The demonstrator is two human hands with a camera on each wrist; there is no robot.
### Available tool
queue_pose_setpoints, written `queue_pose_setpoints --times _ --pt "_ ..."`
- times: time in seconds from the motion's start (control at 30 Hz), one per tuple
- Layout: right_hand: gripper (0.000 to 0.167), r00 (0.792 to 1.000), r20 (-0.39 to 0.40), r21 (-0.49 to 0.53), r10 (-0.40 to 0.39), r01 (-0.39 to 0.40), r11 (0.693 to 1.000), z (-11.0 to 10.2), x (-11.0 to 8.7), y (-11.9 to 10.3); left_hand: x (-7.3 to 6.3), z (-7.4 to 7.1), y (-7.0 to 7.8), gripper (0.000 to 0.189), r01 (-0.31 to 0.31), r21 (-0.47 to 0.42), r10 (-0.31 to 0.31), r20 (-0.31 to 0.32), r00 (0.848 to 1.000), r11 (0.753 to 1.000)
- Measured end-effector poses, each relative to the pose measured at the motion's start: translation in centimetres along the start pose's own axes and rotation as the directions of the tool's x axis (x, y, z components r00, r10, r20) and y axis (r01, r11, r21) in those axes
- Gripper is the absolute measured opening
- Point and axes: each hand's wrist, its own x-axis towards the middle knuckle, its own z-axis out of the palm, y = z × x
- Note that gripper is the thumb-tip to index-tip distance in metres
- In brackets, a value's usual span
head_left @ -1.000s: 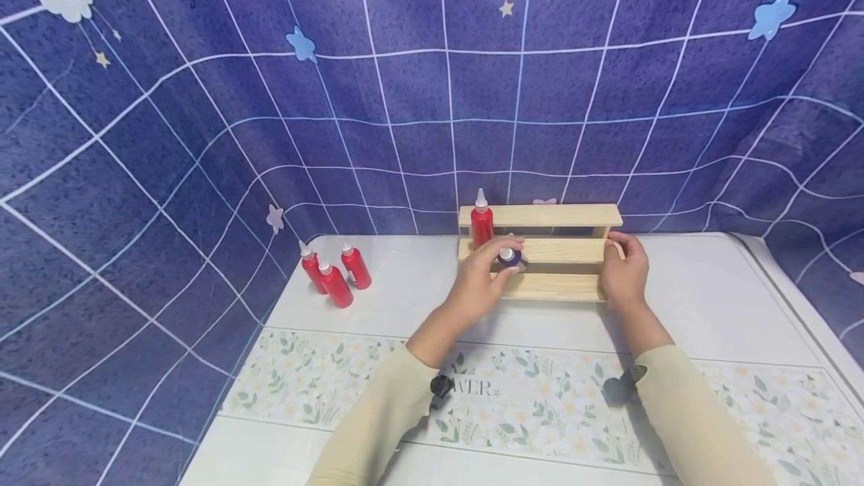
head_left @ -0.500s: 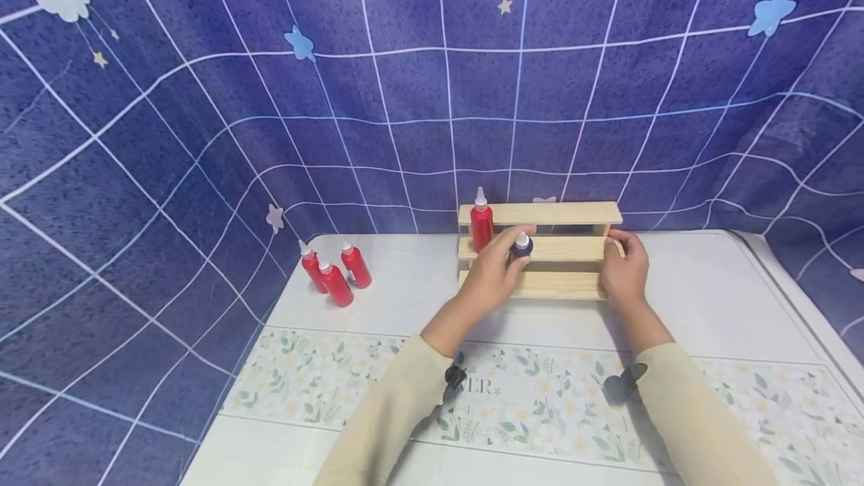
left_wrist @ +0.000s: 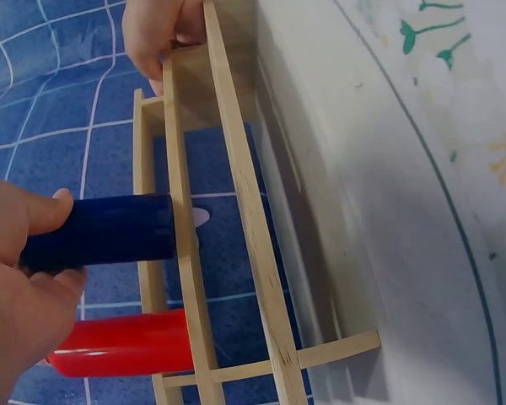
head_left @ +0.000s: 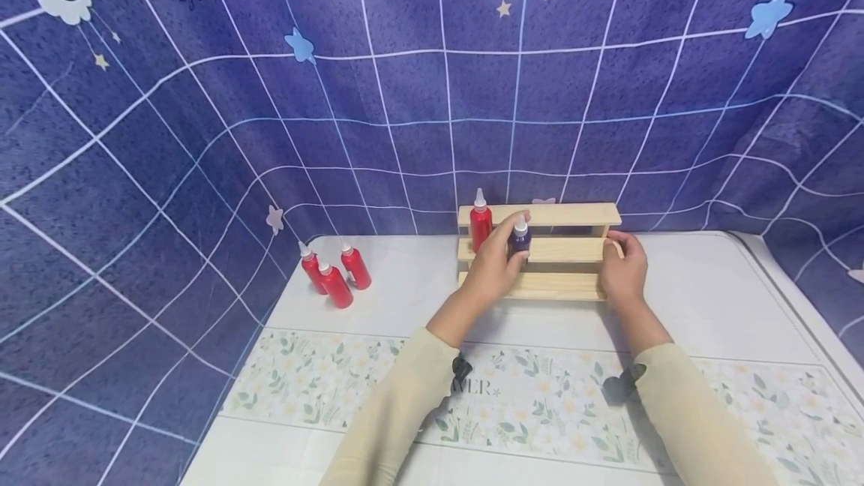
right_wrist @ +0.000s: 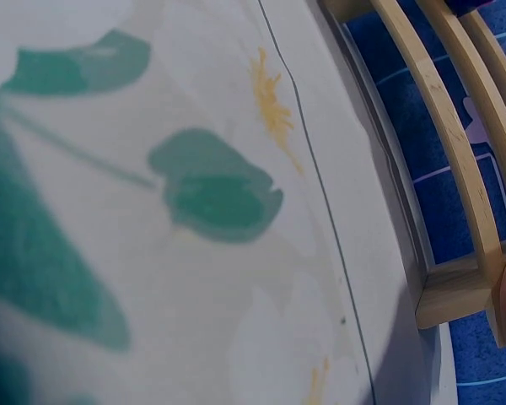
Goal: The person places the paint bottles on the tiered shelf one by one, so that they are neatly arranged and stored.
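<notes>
My left hand (head_left: 491, 270) grips a dark blue squeeze bottle (head_left: 520, 235) with a pale pointed cap, upright at the middle tier of a three-tier wooden rack (head_left: 560, 250). In the left wrist view, the base of the blue bottle (left_wrist: 110, 229) is at the middle board; whether its weight rests there I cannot tell. Beside it on the same tier stands a red squeeze bottle (head_left: 481, 227), partly behind the hand. My right hand (head_left: 624, 268) holds the right end of the rack, thumb in front and fingers around the side.
Several red bottles, one of them a front red bottle (head_left: 336, 286), stand grouped on the left of the white table (head_left: 412, 276). A flower-printed strip (head_left: 526, 403) runs across the table in front of the rack. A blue checked curtain (head_left: 418, 96) hangs close behind.
My left hand has carried the blue bottle up and slightly right, from tilted in front of the rack to upright at the middle tier. The right hand stays on the rack's end.
</notes>
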Motion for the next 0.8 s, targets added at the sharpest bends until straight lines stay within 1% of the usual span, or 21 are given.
queue_pose_setpoints --times 0.13,0.2,0.43,0.57,0.8 --pt "0.037 1.000 -0.004 0.005 0.002 -0.002 1.000 0.0 -0.1 0.1 0.3 0.2 -0.3 0.075 0.052 0.007 -0.052 0.003 0.999 0.999" --pt "0.037 1.000 -0.008 0.010 -0.001 0.001 1.000 0.1 -0.1 0.1 0.4 0.4 -0.4 0.076 0.080 0.025 -0.080 0.000 0.997 0.997" --pt "0.036 1.000 -0.011 0.011 -0.012 0.012 1.000 0.4 -0.1 0.2 0.6 1.3 -1.4 0.069 0.135 0.093 -0.134 -0.019 0.991 0.986" --pt "0.036 1.000 -0.011 0.004 -0.006 0.006 1.000 0.4 0.0 0.3 0.6 1.6 -1.5 0.070 0.167 0.090 -0.166 -0.020 0.986 0.982" --pt "0.036 1.000 -0.005 0.016 0.028 -0.028 0.999 0.2 0.1 0.1 0.9 2.1 -1.6 0.074 0.196 0.071 -0.195 -0.010 0.981 0.978"
